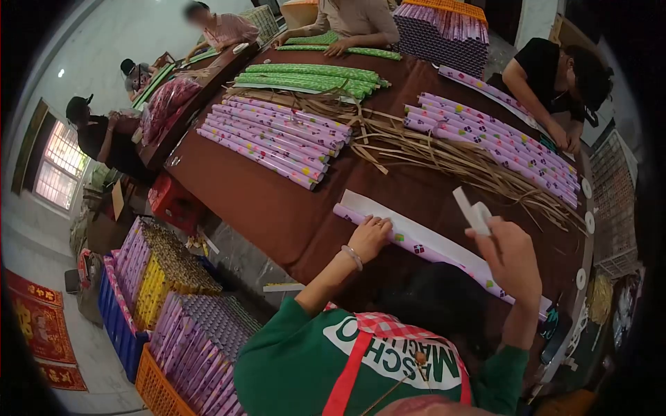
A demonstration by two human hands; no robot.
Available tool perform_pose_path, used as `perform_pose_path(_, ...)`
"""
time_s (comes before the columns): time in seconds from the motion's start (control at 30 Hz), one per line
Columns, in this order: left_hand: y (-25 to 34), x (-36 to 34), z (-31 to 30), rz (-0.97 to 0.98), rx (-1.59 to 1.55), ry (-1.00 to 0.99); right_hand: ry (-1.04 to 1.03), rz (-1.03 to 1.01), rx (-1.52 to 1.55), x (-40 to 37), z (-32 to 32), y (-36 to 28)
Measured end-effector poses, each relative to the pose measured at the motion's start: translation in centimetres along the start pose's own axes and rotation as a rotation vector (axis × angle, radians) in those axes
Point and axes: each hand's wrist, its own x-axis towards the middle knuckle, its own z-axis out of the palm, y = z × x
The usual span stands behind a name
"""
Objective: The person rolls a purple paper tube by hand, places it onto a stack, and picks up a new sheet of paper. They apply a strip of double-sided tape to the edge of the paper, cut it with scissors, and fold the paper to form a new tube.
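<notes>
A sheet of lilac patterned wrapping paper (454, 260), partly rolled with its white side (416, 225) showing, lies slantwise on the near part of the table. My left hand (371, 237) presses its curled fingers onto the rolled edge near the left end. Raised over the right part of the sheet, my right hand (512, 260) is closed on a white roll of tape (479, 216), with a short strip standing up from it. A small tool with dark teal handles (550, 321) lies by the sheet's right end.
Finished lilac rolls (270, 142) and green rolls (312, 80) lie across the brown table (250, 208), beside long brown paper strips (430, 159). More lilac rolls (492, 145) lie right. Packed crates (166, 388) stand at lower left. Co-workers (544, 83) sit around.
</notes>
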Motion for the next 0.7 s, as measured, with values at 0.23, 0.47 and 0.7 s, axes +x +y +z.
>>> perform_pose_path(0.23,-0.1,-0.1,-0.1,0.025,0.054,-0.008,-0.563,-0.445,1.268,0.1,-0.3,3.3)
perform_pose_path(0.47,-0.2,0.2,-0.4,0.025,0.064,0.013,0.106,0.074,2.102,2.1,-0.4,4.9)
perform_pose_path(0.7,0.3,0.3,-0.8,-0.023,0.022,-0.041,0.024,0.261,1.49,-2.6,2.4,7.5)
